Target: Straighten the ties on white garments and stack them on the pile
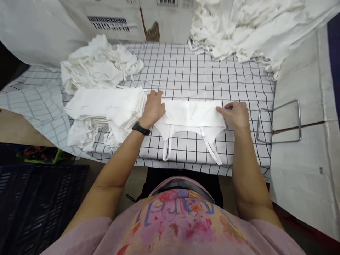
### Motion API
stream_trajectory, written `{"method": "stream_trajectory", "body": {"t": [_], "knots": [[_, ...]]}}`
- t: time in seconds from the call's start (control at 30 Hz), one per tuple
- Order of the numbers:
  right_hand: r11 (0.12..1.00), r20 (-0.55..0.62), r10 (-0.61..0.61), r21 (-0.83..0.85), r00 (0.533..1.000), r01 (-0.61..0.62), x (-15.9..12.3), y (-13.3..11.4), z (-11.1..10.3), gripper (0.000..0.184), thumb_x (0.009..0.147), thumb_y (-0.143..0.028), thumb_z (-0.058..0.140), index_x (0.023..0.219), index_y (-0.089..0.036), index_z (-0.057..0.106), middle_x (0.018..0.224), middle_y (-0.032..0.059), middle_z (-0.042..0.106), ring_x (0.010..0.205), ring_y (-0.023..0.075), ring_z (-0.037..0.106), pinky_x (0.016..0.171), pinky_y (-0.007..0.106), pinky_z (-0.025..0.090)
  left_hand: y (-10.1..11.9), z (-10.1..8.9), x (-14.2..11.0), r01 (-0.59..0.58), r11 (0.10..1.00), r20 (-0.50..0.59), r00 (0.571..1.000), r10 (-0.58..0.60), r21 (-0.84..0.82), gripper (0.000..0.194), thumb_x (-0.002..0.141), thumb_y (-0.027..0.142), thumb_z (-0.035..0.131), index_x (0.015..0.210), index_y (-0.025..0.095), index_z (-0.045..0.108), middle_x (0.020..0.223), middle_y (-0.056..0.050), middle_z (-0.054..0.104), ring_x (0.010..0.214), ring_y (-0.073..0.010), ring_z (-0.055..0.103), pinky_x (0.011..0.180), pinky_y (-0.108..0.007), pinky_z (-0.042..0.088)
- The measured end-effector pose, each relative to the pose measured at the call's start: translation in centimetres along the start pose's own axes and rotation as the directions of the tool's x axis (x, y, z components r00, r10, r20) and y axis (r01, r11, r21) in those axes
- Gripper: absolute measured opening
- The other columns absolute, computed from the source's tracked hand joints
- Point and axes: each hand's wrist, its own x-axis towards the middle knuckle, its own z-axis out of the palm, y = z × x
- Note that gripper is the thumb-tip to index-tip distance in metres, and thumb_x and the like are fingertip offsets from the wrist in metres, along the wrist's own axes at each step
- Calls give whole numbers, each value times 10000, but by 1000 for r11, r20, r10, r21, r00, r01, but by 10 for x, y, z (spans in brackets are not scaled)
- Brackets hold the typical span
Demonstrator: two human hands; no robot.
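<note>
A white strappy top [190, 114] lies flat on the checked cloth, its two straps pointing toward me. My left hand [154, 108], with a black band on the wrist, is at the top's left edge, fingers bent and thumb along the fabric. At the opposite edge my right hand [236, 113] pinches the upper right corner between thumb and fingers. Close by my left hand is a neat stack of folded white tops [106, 102], with straps bunched at its near side. The undersides of both hands' fingers are hidden.
Behind the stack sits a loose heap of white garments [98, 63]. A larger pile [239, 28] spills from a white bag at the back right. Cardboard boxes [167, 21] stand behind the checked table cloth [180, 78]. A metal wire frame [300, 120] is at right; dark crates [34, 205] lie lower left.
</note>
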Motion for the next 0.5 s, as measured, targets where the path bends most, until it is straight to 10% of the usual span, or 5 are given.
{"method": "stream_trajectory", "body": {"t": [0.27, 0.5], "knots": [[992, -42, -77, 101, 996, 81, 9, -8, 16, 112, 770, -318, 652, 782, -217, 604, 875, 84, 682, 866, 258, 647, 822, 397, 494, 10, -14, 12, 169, 986, 197, 966, -169, 17, 471, 917, 154, 565, 1379, 86, 503, 1339, -201, 591, 1240, -326, 580, 1051, -420, 474], [930, -3, -1, 369, 1000, 2, 3, -14, 9, 202, 619, -324, 725, 765, -203, 655, 728, 32, 663, 817, 244, 633, 777, 364, 488, 11, -20, 13, 204, 978, 191, 963, -192, -46, 167, 774, 92, 629, 933, 136, 654, 1117, -170, 680, 1107, -325, 630, 910, -390, 504]]}}
